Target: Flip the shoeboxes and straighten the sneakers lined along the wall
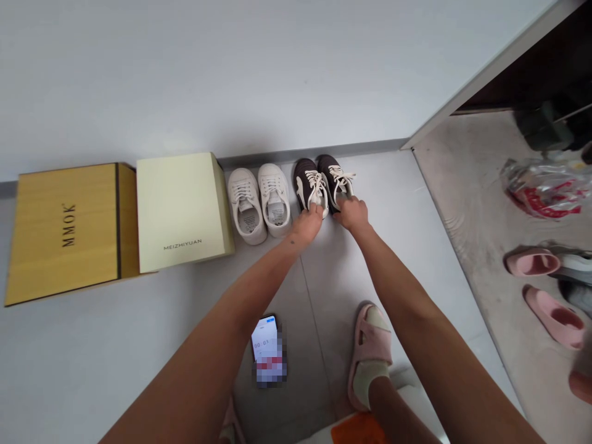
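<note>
Sneaker pair (311, 180), dark brown with cream laces, stands on the grey floor tiles (398, 259), toes toward the wall skirting (309, 154). Left hand (307, 223) lies over the rear opening of the left shoe (301, 185); right hand (352, 213) lies over the right shoe (333, 179). Hands are apart but just beside each other; grip firmness cannot be confirmed from this view. Risk 1: loose lace ends (346, 177) may snag on the fingers if the shoes are lifted carelessly. Risk 2: a sideways shift to the left may strike the white sneakers (275, 198), which stand just beside the pair (the cream MEIZHIYUAN box (182, 213) and yellow MMOK box (65, 234) stand beyond them). Risk 3: the phone (264, 336) on the floor behind the hands may be trodden on if the foot in the pink sandal (370, 354) shifts.
</note>
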Demonstrator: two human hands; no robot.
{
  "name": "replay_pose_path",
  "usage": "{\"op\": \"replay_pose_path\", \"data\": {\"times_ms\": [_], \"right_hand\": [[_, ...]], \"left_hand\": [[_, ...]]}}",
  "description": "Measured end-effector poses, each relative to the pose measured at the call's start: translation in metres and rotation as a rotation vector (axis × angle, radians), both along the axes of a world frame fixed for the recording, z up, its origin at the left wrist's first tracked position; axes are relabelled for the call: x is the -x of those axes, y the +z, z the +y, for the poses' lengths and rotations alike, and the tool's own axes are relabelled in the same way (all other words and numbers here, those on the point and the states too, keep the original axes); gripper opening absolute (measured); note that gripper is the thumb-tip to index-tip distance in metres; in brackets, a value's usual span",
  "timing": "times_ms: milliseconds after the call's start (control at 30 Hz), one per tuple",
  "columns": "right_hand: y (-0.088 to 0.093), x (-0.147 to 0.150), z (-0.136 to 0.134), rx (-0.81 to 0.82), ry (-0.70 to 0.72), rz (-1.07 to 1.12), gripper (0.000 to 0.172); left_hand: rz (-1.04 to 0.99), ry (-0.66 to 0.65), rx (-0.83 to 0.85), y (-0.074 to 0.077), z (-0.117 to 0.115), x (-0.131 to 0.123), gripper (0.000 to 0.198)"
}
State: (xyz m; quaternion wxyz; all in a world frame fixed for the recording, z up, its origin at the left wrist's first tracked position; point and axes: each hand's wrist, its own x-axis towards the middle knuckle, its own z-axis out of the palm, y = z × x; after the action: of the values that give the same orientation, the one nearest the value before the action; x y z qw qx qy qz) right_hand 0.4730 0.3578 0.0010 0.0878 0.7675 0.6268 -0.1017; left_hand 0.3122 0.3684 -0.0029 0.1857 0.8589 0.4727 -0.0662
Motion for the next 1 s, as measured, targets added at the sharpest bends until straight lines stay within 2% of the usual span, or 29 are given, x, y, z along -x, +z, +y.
{"op": "replay_pose_path", "data": {"times_ms": [367,567,733,900,1000], "right_hand": [[-0.004,0.003,0.007,0.025,0.000,-0.001,0.026],[-0.009,0.004,0.001,-0.010,0.019,-0.001,0.029],[0.002,0.006,-0.001,-0.121,0.005,0.001,0.034],[0.034,0.011,-0.009,-0.334,0.017,0.072,0.040],[0.051,0.022,-0.027,-0.415,0.046,0.090,0.041]], "left_hand": [[-0.012,0.016,0.020,-0.008,0.007,0.003,0.035],[0.014,0.005,0.011,-0.002,0.007,0.007,0.036],[0.017,-0.009,-0.006,0.016,0.003,0.010,0.043],[-0.063,-0.083,-0.067,0.048,-0.004,0.015,0.040],[-0.105,-0.203,-0.043,0.069,-0.019,0.033,0.035]]}}
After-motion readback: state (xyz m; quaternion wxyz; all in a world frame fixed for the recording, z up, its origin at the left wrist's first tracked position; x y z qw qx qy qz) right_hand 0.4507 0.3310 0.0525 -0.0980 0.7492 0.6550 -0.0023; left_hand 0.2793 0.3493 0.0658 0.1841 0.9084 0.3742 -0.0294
